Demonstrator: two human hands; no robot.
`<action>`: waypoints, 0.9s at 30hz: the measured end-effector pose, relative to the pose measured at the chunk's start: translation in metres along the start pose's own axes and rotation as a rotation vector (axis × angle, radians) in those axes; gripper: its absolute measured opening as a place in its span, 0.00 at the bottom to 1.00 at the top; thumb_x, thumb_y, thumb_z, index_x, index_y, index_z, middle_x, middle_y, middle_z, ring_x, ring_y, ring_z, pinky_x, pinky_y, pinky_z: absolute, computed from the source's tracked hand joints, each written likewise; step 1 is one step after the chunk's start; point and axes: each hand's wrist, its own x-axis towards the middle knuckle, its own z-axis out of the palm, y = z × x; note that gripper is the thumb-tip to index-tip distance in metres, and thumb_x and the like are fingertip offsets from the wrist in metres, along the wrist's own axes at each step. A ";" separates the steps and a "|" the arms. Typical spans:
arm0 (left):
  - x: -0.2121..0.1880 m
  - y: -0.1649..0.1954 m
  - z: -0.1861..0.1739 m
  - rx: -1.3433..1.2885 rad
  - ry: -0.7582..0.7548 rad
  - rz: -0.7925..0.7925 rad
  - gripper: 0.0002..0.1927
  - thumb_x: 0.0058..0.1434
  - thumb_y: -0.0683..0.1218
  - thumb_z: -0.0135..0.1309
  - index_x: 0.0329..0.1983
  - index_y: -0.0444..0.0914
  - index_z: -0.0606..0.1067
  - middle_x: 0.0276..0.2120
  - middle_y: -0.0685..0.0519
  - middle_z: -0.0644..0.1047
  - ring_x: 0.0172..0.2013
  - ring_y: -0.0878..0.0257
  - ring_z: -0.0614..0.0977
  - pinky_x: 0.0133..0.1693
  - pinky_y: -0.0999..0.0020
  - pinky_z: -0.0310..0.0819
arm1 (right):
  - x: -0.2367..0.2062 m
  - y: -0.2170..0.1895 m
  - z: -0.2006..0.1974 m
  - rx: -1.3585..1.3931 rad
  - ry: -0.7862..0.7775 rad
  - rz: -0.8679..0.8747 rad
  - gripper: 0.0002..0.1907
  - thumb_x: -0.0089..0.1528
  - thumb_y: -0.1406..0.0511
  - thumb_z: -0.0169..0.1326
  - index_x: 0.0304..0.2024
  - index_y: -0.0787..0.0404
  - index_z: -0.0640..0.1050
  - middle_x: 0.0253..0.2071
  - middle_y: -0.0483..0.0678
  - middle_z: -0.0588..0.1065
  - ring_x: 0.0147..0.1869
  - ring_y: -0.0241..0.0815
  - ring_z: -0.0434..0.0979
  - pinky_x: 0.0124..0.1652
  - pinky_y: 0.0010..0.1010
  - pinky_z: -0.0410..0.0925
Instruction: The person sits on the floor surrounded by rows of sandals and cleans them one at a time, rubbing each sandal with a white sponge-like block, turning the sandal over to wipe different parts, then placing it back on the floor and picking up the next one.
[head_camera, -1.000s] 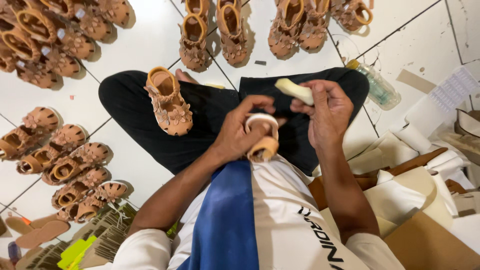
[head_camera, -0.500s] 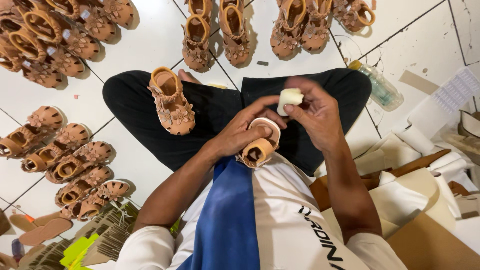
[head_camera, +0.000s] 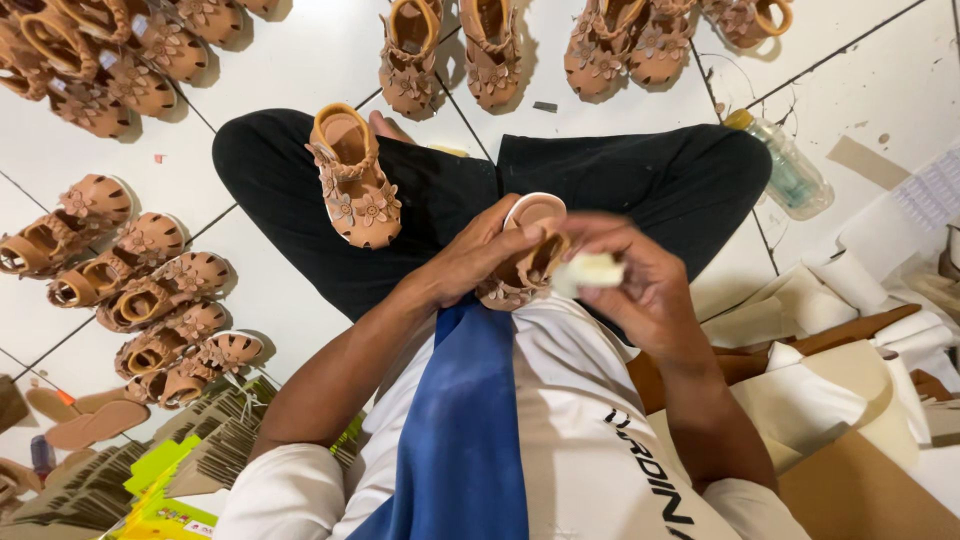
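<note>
Over my lap, seated cross-legged on the white tiled floor (head_camera: 300, 90), I held a small tan sandal (head_camera: 525, 255) in my left hand (head_camera: 475, 260). Fingers were curled around its side and heel, clenched on it, the pale sole edge turned up toward the camera. The sandal sat just in front of my chest, between both hands.

My right hand (head_camera: 640, 285) pinched a small cream-white wad (head_camera: 590, 272), soft-looking, paper or foam, I could not tell which. Thumb and fingertips were closed on it. The wad touched the open side of the sandal, at the straps.

A second sandal (head_camera: 355, 180) of the same kind rested on my left thigh, on the black trousers (head_camera: 620, 180), toe pointing toward me, flower trim showing on the front. It was apart from both hands.

On the floor to my left, a row of matching sandals (head_camera: 140, 285) lay side by side, angled. More pairs (head_camera: 90, 60) sat at the far left corner, and another line of pairs (head_camera: 560, 45) stood beyond my knees.

A clear plastic bottle (head_camera: 785, 165) with a yellowish cap lay on its side just beside my right knee. To my right, sheets of pale paper and brown cardboard (head_camera: 840, 400) were heaped together. Near my left elbow, stacked flat cardboard (head_camera: 200, 440) and some yellow-green cards (head_camera: 165, 480) lay. Loose tan insoles (head_camera: 85, 420) lay beside them.
</note>
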 end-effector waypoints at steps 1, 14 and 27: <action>0.001 -0.002 0.001 -0.040 0.017 -0.012 0.38 0.61 0.70 0.53 0.59 0.36 0.71 0.48 0.48 0.78 0.48 0.64 0.81 0.48 0.68 0.78 | 0.002 -0.001 0.003 0.014 0.041 -0.014 0.15 0.63 0.80 0.53 0.51 0.64 0.73 0.65 0.57 0.71 0.65 0.42 0.73 0.64 0.34 0.68; -0.017 -0.019 0.017 0.225 0.338 -0.055 0.30 0.58 0.63 0.61 0.53 0.37 0.72 0.42 0.52 0.79 0.40 0.68 0.82 0.40 0.71 0.80 | 0.007 0.017 -0.001 -0.634 -0.110 -0.076 0.19 0.53 0.78 0.61 0.47 0.66 0.79 0.47 0.53 0.77 0.55 0.46 0.79 0.53 0.33 0.72; 0.009 0.001 -0.020 0.325 0.141 0.116 0.13 0.56 0.46 0.60 0.40 0.35 0.76 0.32 0.52 0.78 0.33 0.69 0.77 0.36 0.70 0.75 | 0.035 0.019 -0.056 -0.112 0.329 0.008 0.12 0.67 0.77 0.61 0.52 0.72 0.77 0.47 0.50 0.80 0.49 0.35 0.80 0.52 0.24 0.74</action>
